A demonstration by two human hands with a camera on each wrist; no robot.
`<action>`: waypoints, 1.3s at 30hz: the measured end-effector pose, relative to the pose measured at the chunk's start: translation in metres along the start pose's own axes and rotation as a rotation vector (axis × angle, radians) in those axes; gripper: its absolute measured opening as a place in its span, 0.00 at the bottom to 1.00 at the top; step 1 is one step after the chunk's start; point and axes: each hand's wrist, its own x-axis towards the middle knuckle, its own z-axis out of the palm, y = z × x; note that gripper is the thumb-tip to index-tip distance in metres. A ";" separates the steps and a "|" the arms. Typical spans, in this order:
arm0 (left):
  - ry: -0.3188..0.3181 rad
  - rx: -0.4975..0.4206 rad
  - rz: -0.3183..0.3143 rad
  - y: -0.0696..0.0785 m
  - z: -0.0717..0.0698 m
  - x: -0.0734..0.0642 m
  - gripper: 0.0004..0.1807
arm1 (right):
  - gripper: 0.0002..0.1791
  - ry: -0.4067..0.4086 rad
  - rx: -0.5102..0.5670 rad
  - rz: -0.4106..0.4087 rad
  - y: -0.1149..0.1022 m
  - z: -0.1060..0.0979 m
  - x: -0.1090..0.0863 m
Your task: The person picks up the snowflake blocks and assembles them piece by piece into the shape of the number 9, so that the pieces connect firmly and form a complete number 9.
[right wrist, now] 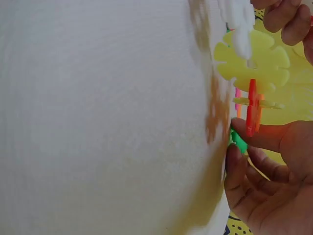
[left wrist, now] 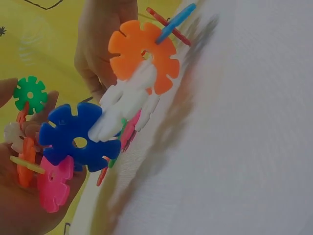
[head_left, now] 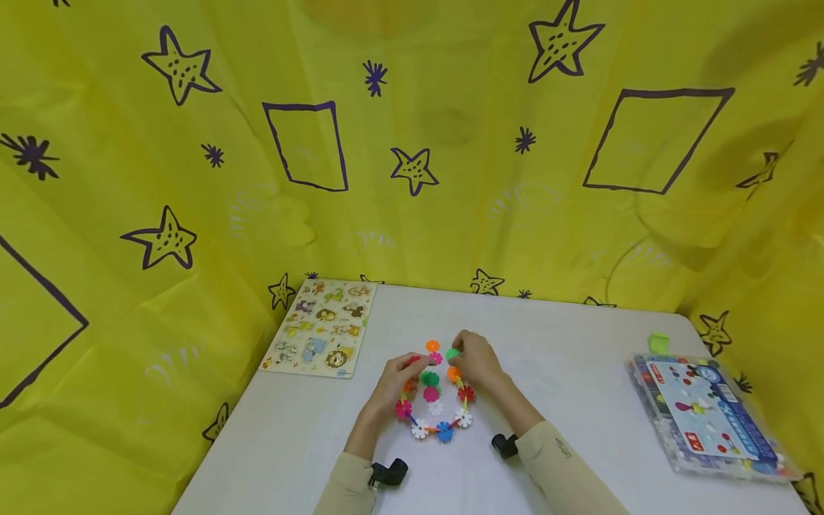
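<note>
A curved chain of interlocking plastic snowflake discs, with a blue disc (head_left: 445,431) at its near end, hangs between my hands in the head view. My left hand (head_left: 393,386) holds the chain's left side, its thumb and fingers near a red disc. In the left wrist view, a dark blue disc (left wrist: 78,139) and an orange disc (left wrist: 142,54) are joined in the chain. My right hand (head_left: 479,361) pinches a green disc (right wrist: 238,141) between thumb and index finger. A yellow disc (right wrist: 254,61) shows beside it in the right wrist view.
Within the loop's outline show an orange disc (head_left: 433,345), a magenta disc (head_left: 431,394) and several others. An animal puzzle board (head_left: 325,325) lies at the back left. A clear plastic box (head_left: 708,415) with a printed label stands on the right, a green piece (head_left: 659,342) behind it.
</note>
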 end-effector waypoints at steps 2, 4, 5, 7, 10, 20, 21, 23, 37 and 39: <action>0.004 0.003 0.001 0.000 -0.001 0.000 0.30 | 0.10 0.037 0.046 -0.003 0.000 -0.001 -0.001; 0.016 0.014 0.001 -0.001 -0.002 0.001 0.30 | 0.09 0.083 0.101 -0.020 -0.002 -0.002 -0.002; 0.021 0.017 0.001 -0.001 -0.003 0.001 0.30 | 0.08 0.109 0.138 -0.029 -0.003 -0.002 -0.004; 0.032 0.015 0.001 -0.001 -0.003 0.001 0.30 | 0.07 0.152 0.219 -0.030 -0.006 -0.002 -0.008; 0.034 -0.015 -0.009 -0.001 -0.001 0.002 0.30 | 0.08 0.193 0.345 -0.027 -0.012 -0.003 -0.016; 0.015 -0.103 -0.004 -0.002 0.003 0.004 0.23 | 0.09 0.159 0.644 -0.020 -0.033 -0.007 -0.042; 0.020 -0.108 -0.006 -0.002 0.003 0.004 0.23 | 0.09 0.151 0.673 -0.013 -0.034 -0.006 -0.043; 0.028 -0.109 -0.006 -0.002 0.003 0.004 0.23 | 0.10 0.139 0.733 0.001 -0.034 -0.005 -0.045; 0.025 -0.134 0.000 -0.004 0.007 0.003 0.24 | 0.10 0.134 0.916 0.038 -0.031 -0.002 -0.051; 0.025 -0.141 -0.003 -0.004 0.009 0.003 0.22 | 0.10 0.140 0.937 0.048 -0.032 -0.001 -0.051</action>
